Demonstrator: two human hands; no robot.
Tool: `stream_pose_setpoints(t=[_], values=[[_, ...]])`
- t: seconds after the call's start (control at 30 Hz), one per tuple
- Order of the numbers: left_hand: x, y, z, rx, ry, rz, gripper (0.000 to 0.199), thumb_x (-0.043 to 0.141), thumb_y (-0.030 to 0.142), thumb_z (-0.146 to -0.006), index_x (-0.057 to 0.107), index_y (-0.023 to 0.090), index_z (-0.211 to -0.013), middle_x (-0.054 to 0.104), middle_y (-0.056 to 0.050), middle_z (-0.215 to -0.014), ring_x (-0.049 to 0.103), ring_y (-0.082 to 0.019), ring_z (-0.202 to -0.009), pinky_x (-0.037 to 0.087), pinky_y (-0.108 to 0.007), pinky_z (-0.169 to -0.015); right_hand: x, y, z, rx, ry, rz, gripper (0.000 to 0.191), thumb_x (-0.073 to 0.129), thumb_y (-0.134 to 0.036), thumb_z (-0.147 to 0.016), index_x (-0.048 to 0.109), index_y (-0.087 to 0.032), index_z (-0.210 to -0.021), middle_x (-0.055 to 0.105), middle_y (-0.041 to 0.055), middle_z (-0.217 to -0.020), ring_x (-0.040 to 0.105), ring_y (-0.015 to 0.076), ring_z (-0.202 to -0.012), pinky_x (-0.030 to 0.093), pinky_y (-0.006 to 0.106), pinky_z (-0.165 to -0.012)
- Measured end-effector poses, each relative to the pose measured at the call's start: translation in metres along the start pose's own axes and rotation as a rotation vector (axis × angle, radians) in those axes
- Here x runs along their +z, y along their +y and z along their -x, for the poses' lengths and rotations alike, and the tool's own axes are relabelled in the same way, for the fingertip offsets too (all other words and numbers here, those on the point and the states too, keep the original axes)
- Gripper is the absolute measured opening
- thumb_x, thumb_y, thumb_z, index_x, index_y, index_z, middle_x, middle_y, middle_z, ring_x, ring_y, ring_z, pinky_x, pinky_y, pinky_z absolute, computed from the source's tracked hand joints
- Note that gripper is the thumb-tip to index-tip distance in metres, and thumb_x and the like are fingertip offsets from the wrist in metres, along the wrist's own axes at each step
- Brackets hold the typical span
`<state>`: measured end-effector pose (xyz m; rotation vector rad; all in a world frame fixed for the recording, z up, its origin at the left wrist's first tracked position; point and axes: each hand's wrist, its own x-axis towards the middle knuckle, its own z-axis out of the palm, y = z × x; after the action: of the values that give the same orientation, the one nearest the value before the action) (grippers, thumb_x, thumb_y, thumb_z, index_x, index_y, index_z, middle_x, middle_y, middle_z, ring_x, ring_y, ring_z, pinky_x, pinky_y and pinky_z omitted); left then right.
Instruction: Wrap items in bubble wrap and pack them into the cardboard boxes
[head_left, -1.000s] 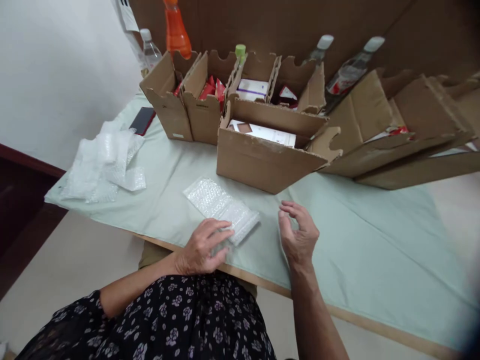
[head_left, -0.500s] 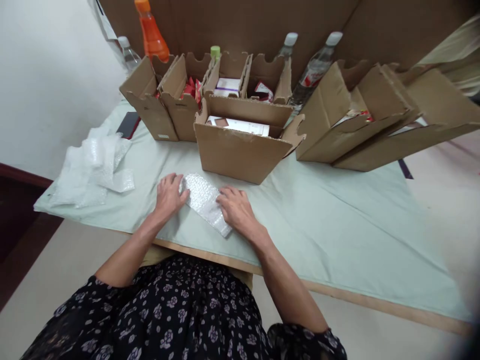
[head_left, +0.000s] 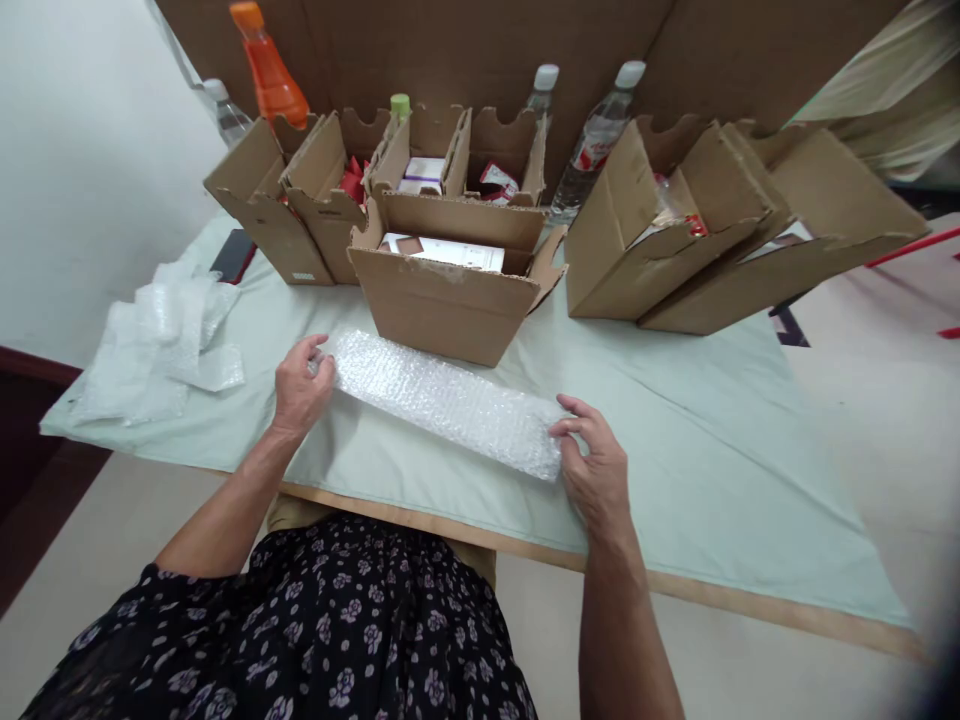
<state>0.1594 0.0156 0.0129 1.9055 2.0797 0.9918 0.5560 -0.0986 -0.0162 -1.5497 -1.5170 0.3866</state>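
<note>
A long strip of clear bubble wrap [head_left: 450, 400] lies stretched out over the pale green cloth [head_left: 712, 450], slanting down to the right. My left hand [head_left: 302, 385] pinches its left end between thumb and fingers. At the other end, my right hand [head_left: 596, 455] grips the right edge, with the thumb and fingertips on the wrap. Just behind the strip stands an open cardboard box [head_left: 442, 310] holding a white packet [head_left: 450, 252].
Crumpled bubble wrap [head_left: 161, 340] lies at the left beside a dark phone [head_left: 234, 256]. Several open cardboard boxes [head_left: 307, 235] stand behind, two more [head_left: 607, 240] at the right. Bottles, one orange [head_left: 270, 75], stand at the back.
The short, folded bubble wrap is now spread into a long strip. My right hand has moved far to the right with its end, and my left hand slightly left. The view has shifted a little.
</note>
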Motion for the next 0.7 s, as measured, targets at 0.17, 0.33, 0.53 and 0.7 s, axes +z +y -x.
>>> stream_pose_setpoints(t=[0.17, 0.33, 0.53, 0.7], values=[[-0.003, -0.023, 0.014, 0.002, -0.117, -0.179, 0.043, 0.051, 0.029, -0.082, 0.071, 0.014, -0.116, 0.069, -0.010, -0.091, 0.064, -0.031, -0.096, 0.050, -0.047, -0.096, 0.019, 0.019, -0.001, 0.025, -0.034, 0.223, 0.029, 0.048, -0.021, -0.090, 0.077, -0.024, -0.094, 0.069, 0.0113, -0.134, 0.062, 0.0308, -0.123, 0.046, 0.057, -0.105], [-0.002, -0.027, 0.033, 0.096, -0.038, -0.259, 0.044, 0.054, 0.031, -0.085, 0.070, 0.013, -0.122, 0.067, -0.019, -0.115, 0.060, -0.038, -0.111, 0.048, -0.055, -0.099, 0.010, 0.008, -0.005, -0.041, -0.031, 0.298, 0.027, 0.051, -0.025, -0.094, 0.076, -0.024, -0.106, 0.070, 0.0100, -0.134, 0.062, 0.0297, -0.123, 0.048, 0.053, -0.103], [0.009, -0.007, 0.030, 0.358, -0.166, -0.229, 0.034, 0.056, 0.025, -0.087, 0.069, 0.018, -0.117, 0.066, -0.016, -0.127, 0.059, -0.035, -0.118, 0.047, -0.050, -0.101, 0.042, -0.010, -0.029, -0.105, -0.104, 0.424, 0.029, 0.056, -0.023, -0.093, 0.074, -0.022, -0.116, 0.072, 0.0117, -0.130, 0.064, 0.0313, -0.115, 0.050, 0.048, -0.095], [0.012, -0.009, 0.033, 0.414, -0.241, -0.260, 0.028, 0.055, 0.026, -0.090, 0.071, 0.018, -0.112, 0.070, -0.015, -0.120, 0.061, -0.034, -0.111, 0.049, -0.049, -0.093, 0.063, -0.003, -0.027, -0.082, -0.055, 0.474, 0.018, 0.057, -0.024, -0.093, 0.074, -0.023, -0.098, 0.074, 0.0109, -0.123, 0.064, 0.0298, -0.111, 0.047, 0.045, -0.092]])
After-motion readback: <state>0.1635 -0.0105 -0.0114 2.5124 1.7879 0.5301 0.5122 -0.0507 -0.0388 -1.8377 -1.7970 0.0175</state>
